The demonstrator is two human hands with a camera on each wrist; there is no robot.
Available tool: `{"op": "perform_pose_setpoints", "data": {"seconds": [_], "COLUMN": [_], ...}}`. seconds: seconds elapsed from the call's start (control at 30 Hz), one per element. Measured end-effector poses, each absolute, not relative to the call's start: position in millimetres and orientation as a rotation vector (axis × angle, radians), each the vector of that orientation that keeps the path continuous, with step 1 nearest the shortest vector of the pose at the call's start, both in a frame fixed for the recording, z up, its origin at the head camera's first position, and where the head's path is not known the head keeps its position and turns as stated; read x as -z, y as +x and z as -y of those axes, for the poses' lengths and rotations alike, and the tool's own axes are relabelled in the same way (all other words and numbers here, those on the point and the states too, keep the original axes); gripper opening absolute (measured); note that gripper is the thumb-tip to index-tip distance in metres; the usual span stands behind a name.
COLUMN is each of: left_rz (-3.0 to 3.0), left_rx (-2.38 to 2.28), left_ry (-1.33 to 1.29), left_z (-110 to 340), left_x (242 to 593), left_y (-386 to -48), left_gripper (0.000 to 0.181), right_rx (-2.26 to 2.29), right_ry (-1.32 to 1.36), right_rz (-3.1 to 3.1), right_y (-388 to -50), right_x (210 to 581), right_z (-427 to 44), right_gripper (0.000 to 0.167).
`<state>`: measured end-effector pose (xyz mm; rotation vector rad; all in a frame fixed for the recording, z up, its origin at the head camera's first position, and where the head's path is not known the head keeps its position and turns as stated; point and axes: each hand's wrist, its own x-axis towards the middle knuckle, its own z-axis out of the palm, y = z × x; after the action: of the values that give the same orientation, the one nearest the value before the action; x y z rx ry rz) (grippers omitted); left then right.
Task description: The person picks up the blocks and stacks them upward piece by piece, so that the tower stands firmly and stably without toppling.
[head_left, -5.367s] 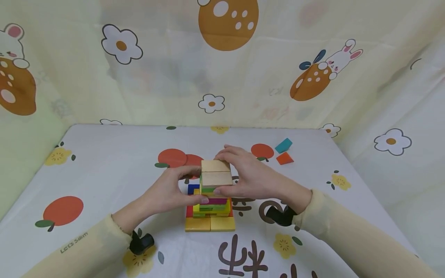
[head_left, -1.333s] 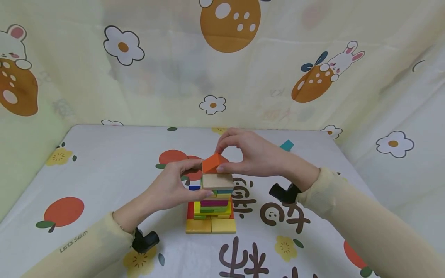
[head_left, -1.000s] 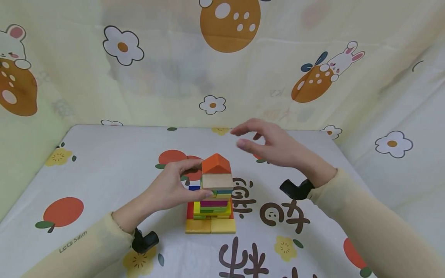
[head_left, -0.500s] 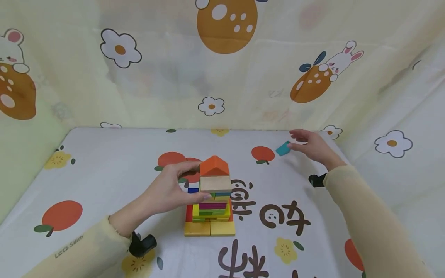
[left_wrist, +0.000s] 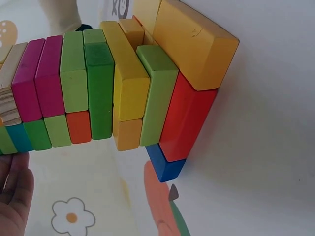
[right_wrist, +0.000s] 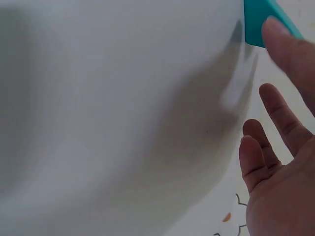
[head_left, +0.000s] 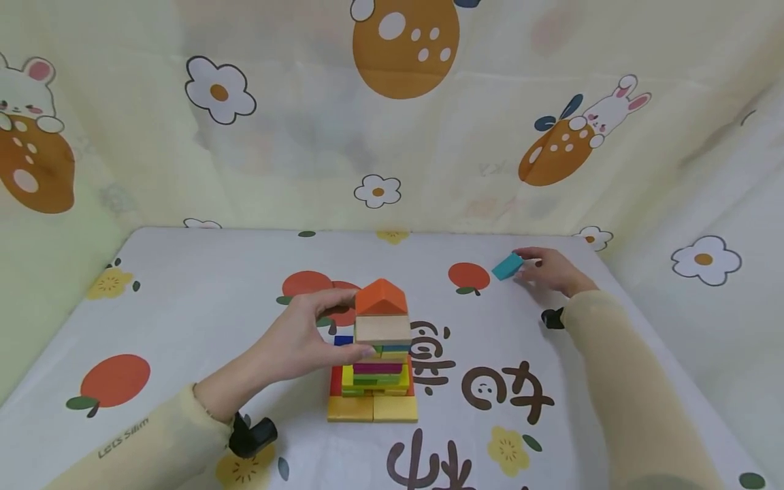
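Note:
A tall tower of coloured wooden blocks [head_left: 378,367] stands in the middle, with an orange triangular block [head_left: 381,297] on top above a pale wood layer [head_left: 382,329]. My left hand [head_left: 309,333] holds the upper tower from the left, thumb on its front and fingers reaching behind. The left wrist view shows magenta, green, yellow and red blocks [left_wrist: 189,118] close up, with left fingers [left_wrist: 17,182] at the upper part. At the back right, my right hand [head_left: 551,270] pinches a teal block [head_left: 507,266]; its thumb [right_wrist: 280,37] lies on the block in the right wrist view.
A patterned cloth [head_left: 202,299] with printed fruit, flowers and brown lettering covers the table. Behind it hangs a printed curtain [head_left: 294,156], and another curtain side [head_left: 704,327] closes off the right.
The right hand set the orange triangular block on top of the tower, let go, moved to the back right and took hold of the teal block. The left hand stays at the tower.

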<state>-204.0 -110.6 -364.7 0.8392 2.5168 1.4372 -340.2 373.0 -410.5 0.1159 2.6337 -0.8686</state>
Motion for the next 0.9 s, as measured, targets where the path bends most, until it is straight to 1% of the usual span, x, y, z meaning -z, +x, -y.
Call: {"op": "perform_pose_setpoints", "data": {"seconds": [0.13,0.23,0.37,0.47,0.6,0.73,0.9], "left_rz": [-2.512,-2.508,-2.516,-2.528,-2.528,-2.525,-2.511], "left_rx": [-1.436,-1.445,-1.442,-1.427,-1.425,-1.419,-1.424], "left_ry": [0.857,0.866,0.865,0.863,0.856,0.856,0.848], "left_z": [110,110,111,112,113,113,112], "left_x": [365,364,362,360,359,361,363], "left_y": [-203,-202,-201,-201,-202,-203,-204], "left_gripper": [0.065,0.065,0.066,0.067,0.066,0.066,0.065], "right_rx": [0.835,0.822,0.713,0.482,0.133,0.035,0.254], "right_ry": [0.169,0.125,-0.083,-0.225,-0.348,-0.453,-0.502], "right_rz": [-2.618,-2.651,-2.762,-2.825,-2.798,-2.772,-2.814], "right_y": [-343,-344,-340,-334,-327,-320,-313], "right_x": [415,415,403,387,372,379,400], "right_z": [-375,-375,-361,-338,-303,-283,-288], "right_gripper": [0.067,0.065,0.05,0.037,0.032,0.032,0.033]}}
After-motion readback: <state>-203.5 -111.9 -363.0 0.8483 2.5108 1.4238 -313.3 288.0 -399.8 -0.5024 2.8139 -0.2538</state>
